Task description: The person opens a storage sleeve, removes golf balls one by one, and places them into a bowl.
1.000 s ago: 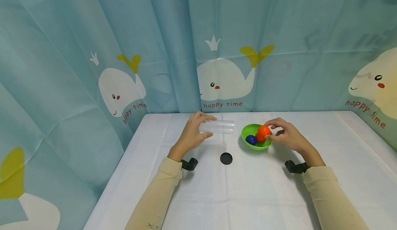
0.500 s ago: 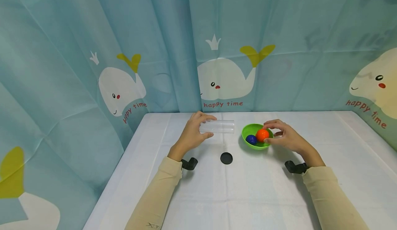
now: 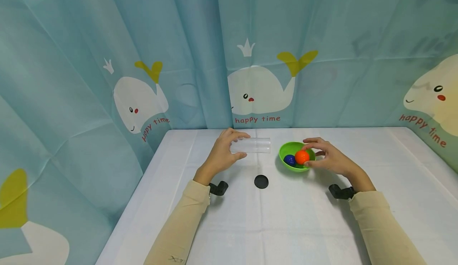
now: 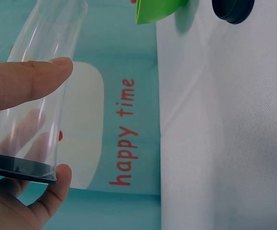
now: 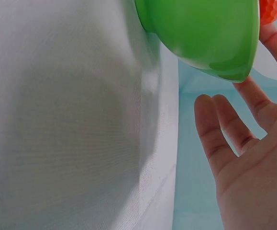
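Observation:
My left hand (image 3: pixel 221 153) grips a clear plastic tube (image 3: pixel 258 146), which lies sideways with its far end toward the bowl. A black cap (image 4: pixel 21 167) closes the tube's near end in the left wrist view; nothing shows inside. Over a green bowl (image 3: pixel 285 149), my right hand (image 3: pixel 330 159) pinches an orange golf ball (image 3: pixel 302 157) between thumb and fingers. The ball's dimples show above the bowl's rim in the right wrist view, with a finger touching it. A blue ball (image 3: pixel 289 160) sits in the bowl, partly covered by the orange one.
A round black lid (image 3: pixel 261 181) lies on the white tablecloth (image 3: pixel 272 225) in front of the tube and bowl. Behind the table hangs a blue-green curtain (image 3: pixel 200 58) with printed whales. Each wrist wears a black camera mount (image 3: pixel 219 188).
The right hand's orange ball has shifted slightly left and down in the head view. A second orange ball seen beneath it earlier is now out of sight. The left hand and tube stay put.

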Demonstrator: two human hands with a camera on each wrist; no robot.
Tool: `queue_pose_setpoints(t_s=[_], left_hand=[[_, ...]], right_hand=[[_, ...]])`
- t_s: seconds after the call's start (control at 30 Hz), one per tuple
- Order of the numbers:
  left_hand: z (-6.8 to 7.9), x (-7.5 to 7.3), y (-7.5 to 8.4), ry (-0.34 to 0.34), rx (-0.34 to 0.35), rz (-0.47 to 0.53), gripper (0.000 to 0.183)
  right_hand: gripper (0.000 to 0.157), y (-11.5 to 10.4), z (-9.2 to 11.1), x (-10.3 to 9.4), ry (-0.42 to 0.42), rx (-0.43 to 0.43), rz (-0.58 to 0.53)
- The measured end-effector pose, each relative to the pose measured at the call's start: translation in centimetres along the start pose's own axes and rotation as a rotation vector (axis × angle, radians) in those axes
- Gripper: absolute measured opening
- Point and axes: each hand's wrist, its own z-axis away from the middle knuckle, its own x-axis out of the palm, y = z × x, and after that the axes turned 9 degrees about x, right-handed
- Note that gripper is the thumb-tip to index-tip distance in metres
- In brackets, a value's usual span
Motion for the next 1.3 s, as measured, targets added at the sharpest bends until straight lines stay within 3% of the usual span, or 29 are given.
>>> queue_pose_setpoints(t_s=[0.53, 0.87, 1.17, 1.3], left_hand=[[-0.2, -0.1, 0.1, -0.015, -0.02, -0.014, 0.053], [-0.2, 0.3, -0.2, 0.0, -0.007, 0.027, 0.054], [0.1, 1.7, -0.3, -0.052, -0.105, 0.095, 0.055], [0.3, 2.1, -0.4, -0.063, -0.112, 0.132, 0.055]], right_hand=[[0.023, -0.1, -0.1, -0.1, 0.025, 0.03, -0.016], [0.03, -0.5, -0.1, -0.6, 0.059, 0.111, -0.032], [0.036, -0.5, 0.0, -0.8, 0.09, 0.158, -0.024], [0.036, -0.7, 0.1, -0.9, 0.166, 0.158, 0.004]])
